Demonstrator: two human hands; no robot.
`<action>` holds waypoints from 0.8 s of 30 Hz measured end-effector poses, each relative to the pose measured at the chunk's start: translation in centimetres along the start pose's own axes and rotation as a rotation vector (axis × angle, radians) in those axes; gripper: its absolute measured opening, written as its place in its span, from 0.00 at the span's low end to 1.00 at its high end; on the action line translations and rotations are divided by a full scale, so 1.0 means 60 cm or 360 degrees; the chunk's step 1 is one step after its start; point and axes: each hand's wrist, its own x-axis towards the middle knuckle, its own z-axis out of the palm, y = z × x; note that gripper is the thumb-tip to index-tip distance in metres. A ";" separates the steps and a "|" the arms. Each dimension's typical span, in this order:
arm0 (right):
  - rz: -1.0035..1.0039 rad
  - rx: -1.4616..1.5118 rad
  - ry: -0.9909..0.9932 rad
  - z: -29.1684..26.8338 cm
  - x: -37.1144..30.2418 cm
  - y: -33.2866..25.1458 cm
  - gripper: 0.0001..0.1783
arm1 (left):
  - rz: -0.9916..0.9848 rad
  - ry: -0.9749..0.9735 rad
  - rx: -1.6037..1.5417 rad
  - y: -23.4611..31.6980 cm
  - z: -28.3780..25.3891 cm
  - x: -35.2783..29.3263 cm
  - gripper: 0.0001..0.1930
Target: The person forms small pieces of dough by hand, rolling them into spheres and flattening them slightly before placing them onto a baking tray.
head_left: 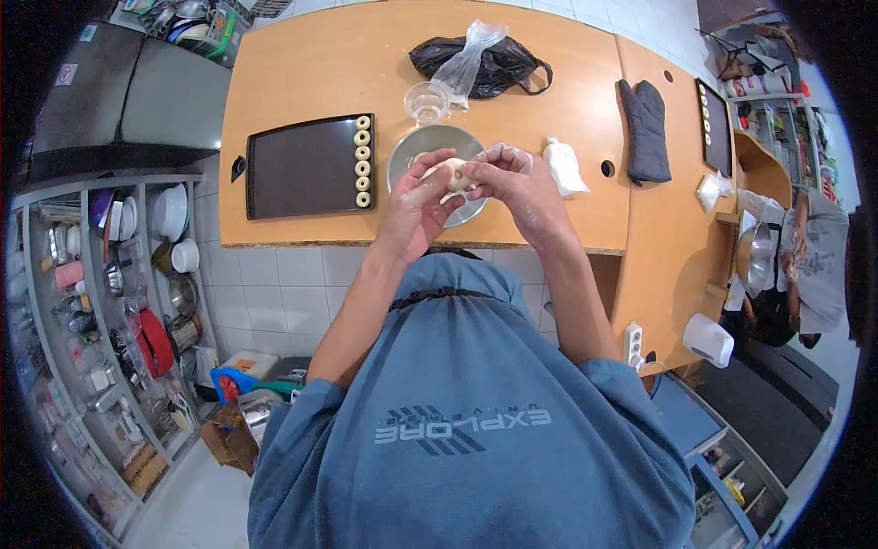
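Together, left hand (416,199) and right hand (514,186) pinch dough (456,174). It's between them, near the worktop's (315,78) front edge.

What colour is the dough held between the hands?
The dough is pale cream, as the head view shows.

Over the metal bowl (441,137), the left hand (413,199) and right hand (523,188) hold a pale dough piece (458,172), with a dark tray (302,174) carrying dough rings (362,154) left of the bowl and a white bag (565,166) to its right.
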 end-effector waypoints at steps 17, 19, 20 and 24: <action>0.0039 -0.0229 0.0038 0.011 -0.013 -0.018 0.17 | 0.0280 0.0072 0.0742 0.005 0.015 0.001 0.13; 0.0043 -0.0195 0.0047 0.009 -0.011 -0.017 0.17 | 0.0270 0.0069 0.0742 0.007 0.015 0.000 0.14; 0.0046 -0.0160 0.0057 0.008 -0.011 -0.016 0.17 | 0.0260 0.0067 0.0742 0.008 0.015 0.000 0.14; -0.0012 -0.0244 0.0073 0.016 -0.014 -0.022 0.17 | 0.0237 0.0073 0.0879 0.009 0.009 -0.001 0.14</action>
